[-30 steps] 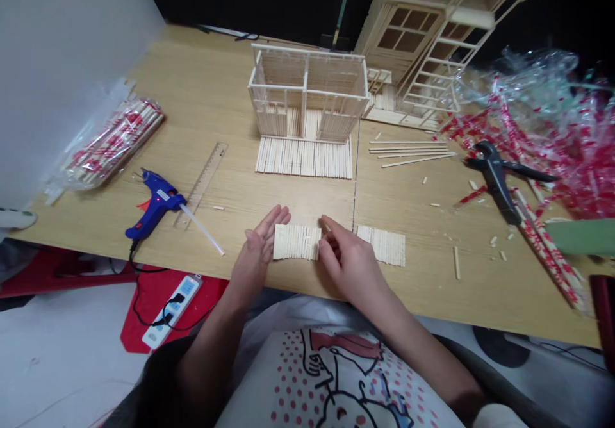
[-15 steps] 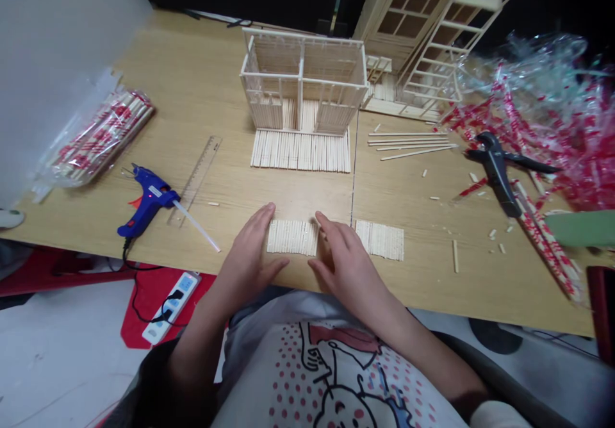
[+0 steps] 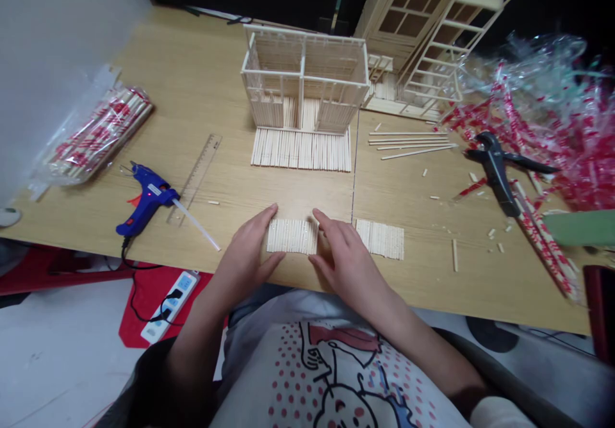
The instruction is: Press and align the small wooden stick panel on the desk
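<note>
A small panel of glued wooden sticks (image 3: 292, 236) lies flat near the table's front edge. My left hand (image 3: 248, 253) lies against its left side with the fingers stretched out and the thumb under its lower edge. My right hand (image 3: 341, 255) presses against its right side, fingers extended and flat. Both hands frame the panel between them. A second stick panel (image 3: 381, 238) lies just right of my right hand.
A stick-built frame house (image 3: 304, 85) with a stick mat (image 3: 301, 149) in front stands mid-table; a larger model (image 3: 423, 37) is behind. Blue glue gun (image 3: 147, 198), ruler (image 3: 196, 177) and chopstick packet (image 3: 91, 136) lie left. Black cutters (image 3: 497, 172), loose sticks (image 3: 408, 144) and red wrappers (image 3: 542, 120) lie right.
My left hand turned from edge-on to lying flat beside the panel, thumb below it. My right hand opened from a curled pose to flat fingers. The panel stayed in place.
</note>
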`<state>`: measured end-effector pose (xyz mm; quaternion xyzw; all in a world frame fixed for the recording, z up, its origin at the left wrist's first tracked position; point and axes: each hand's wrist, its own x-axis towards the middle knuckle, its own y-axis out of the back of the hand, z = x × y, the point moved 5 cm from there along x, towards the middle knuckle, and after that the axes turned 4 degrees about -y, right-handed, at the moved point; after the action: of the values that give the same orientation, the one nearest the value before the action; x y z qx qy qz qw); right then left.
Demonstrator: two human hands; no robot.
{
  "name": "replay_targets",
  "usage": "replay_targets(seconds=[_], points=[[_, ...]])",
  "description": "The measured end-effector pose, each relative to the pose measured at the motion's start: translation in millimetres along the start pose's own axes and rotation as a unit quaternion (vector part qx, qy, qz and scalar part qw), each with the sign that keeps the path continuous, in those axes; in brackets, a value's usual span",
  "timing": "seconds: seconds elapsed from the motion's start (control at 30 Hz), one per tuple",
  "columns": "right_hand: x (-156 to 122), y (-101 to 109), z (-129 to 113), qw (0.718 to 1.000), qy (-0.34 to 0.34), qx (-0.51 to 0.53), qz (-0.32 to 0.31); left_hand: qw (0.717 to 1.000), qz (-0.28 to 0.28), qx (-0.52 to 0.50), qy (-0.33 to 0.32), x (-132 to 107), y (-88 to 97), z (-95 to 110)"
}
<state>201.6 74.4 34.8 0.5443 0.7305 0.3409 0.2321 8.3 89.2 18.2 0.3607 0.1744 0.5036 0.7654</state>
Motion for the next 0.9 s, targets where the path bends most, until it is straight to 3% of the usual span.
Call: replay_targets(seconds=[0.47, 0.67, 0.9], points=[[0, 1, 1, 1.000, 0.011, 0.007, 0.011, 1.000, 0.001, 0.017, -0.013, 0, -0.3, 3], [-1, 1, 3, 1.000, 0.011, 0.015, 0.016, 0.994, -0.038, 0.075, -0.069, 15, -7.9, 20], [-1, 1, 3, 1.000, 0.009, 0.019, 0.014, 0.992, -0.062, 0.082, -0.076, 28, -9.6, 26]])
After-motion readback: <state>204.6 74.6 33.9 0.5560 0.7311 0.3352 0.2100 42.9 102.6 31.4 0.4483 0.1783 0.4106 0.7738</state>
